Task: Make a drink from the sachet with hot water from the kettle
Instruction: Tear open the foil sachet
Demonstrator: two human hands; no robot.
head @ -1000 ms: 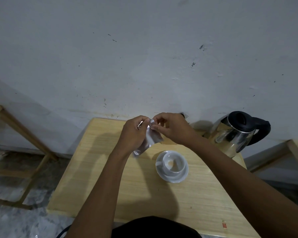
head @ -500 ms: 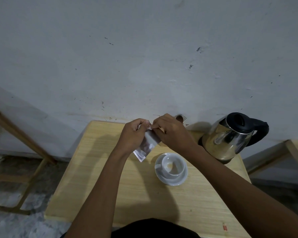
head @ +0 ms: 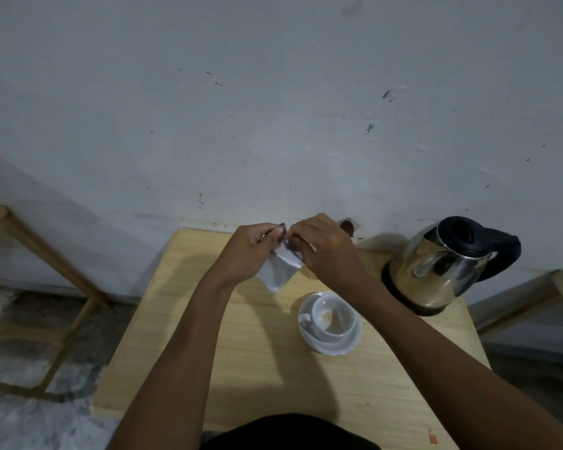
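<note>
A small silvery sachet (head: 278,271) hangs above the wooden table (head: 247,358), pinched at its top edge by both hands. My left hand (head: 246,251) grips the top left corner and my right hand (head: 325,251) grips the top right, fingertips almost touching. Below and to the right stands a white cup (head: 332,316) on a white saucer (head: 348,342), upright, with nothing visible in it but a pale reflection. A steel kettle (head: 436,274) with a black lid and handle sits on its base at the table's back right corner.
A fork and a dark spoon (head: 350,226) lie at the table's back edge behind my right hand. The table stands against a white wall. Wooden frames (head: 46,254) stand to the left and far right. The floor is mottled stone.
The hands have stayed together at the sachet's top. The sachet now hangs longer below the fingers. The view has shifted slightly.
</note>
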